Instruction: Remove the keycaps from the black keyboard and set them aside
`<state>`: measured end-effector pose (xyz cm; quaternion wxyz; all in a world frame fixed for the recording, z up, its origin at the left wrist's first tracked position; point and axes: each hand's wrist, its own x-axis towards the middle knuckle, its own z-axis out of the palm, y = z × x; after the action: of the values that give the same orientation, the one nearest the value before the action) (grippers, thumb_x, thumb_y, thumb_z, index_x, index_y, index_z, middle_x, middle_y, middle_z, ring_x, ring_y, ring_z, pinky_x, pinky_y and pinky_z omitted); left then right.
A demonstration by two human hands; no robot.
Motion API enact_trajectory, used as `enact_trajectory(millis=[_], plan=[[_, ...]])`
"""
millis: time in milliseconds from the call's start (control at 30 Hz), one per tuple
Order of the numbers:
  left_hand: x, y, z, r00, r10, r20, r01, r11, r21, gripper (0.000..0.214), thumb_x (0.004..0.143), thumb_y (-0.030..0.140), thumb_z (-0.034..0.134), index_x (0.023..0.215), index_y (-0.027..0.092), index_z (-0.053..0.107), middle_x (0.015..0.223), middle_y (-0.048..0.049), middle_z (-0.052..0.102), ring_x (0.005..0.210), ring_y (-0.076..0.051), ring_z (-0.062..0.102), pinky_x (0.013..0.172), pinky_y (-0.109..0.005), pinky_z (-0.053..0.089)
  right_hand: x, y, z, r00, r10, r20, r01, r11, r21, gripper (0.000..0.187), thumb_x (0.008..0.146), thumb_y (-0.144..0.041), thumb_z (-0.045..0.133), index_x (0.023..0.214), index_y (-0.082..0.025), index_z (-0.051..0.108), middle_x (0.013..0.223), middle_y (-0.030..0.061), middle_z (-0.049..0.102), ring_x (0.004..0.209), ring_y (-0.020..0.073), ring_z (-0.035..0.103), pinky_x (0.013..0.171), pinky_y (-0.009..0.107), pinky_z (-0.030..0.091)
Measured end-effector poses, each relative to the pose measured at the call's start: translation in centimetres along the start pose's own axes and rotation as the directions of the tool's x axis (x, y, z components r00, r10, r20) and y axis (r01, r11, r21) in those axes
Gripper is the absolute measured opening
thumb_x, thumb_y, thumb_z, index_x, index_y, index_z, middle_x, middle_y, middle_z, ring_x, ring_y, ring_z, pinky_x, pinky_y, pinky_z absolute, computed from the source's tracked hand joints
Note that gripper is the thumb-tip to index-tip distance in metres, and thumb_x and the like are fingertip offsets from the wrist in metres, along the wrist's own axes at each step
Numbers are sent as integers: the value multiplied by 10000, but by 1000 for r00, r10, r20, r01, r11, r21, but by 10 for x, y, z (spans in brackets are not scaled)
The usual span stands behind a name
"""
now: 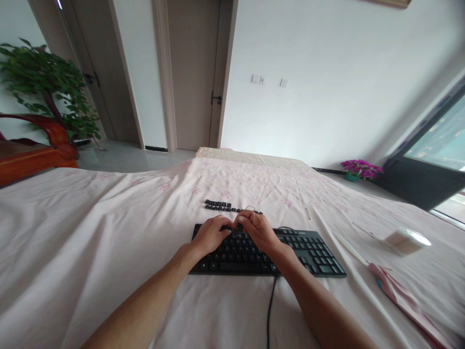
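A black keyboard (312, 252) lies on a pale pink floral bedsheet (109, 232) in front of me, its cable (269, 310) running toward me. My left hand (209, 235) rests curled on the keyboard's upper left part. My right hand (258, 229) is curled over the upper middle keys, fingertips pinched near the top row beside the left hand. What the fingers hold is hidden. Just beyond the keyboard, loose black keycaps (221, 205) lie in two short rows.
A round clear container of cotton swabs (406, 240) and thin white sticks (348, 247) lie to the right, with a pink packet (403, 295) nearer. A wooden bench (32, 155), a plant (47, 87), doors (192, 72) and a window (436, 145) surround the bed.
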<state>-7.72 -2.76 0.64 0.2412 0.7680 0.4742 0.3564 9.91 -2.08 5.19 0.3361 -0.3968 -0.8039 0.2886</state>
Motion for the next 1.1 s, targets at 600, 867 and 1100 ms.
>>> enact_trajectory(millis=[600,867,1100], plan=[[0,4,6,997,69,25,-69,997,17,79,781,255,609,720,205,606,825,8,627,796,-170,586,707,-230,416,-13,18,25,973,-214,-87,208,975,-73,337,956,-321,329,773,-202,585,749,20,625,697,135,593,744,249,462],[-2,18,6,983,183,12,-183,981,69,233,894,266,462,689,186,539,691,12,540,724,-151,525,689,-238,371,-21,17,24,949,-249,-193,245,969,-42,389,957,-327,314,749,-201,617,759,45,629,709,148,595,731,265,481],[-1,13,6,990,142,-14,-142,990,-11,69,817,229,575,771,179,568,774,10,575,760,-158,545,693,-248,406,-20,16,23,893,-352,-279,355,934,-41,303,945,-236,362,830,-203,640,766,33,633,736,153,594,744,289,472]])
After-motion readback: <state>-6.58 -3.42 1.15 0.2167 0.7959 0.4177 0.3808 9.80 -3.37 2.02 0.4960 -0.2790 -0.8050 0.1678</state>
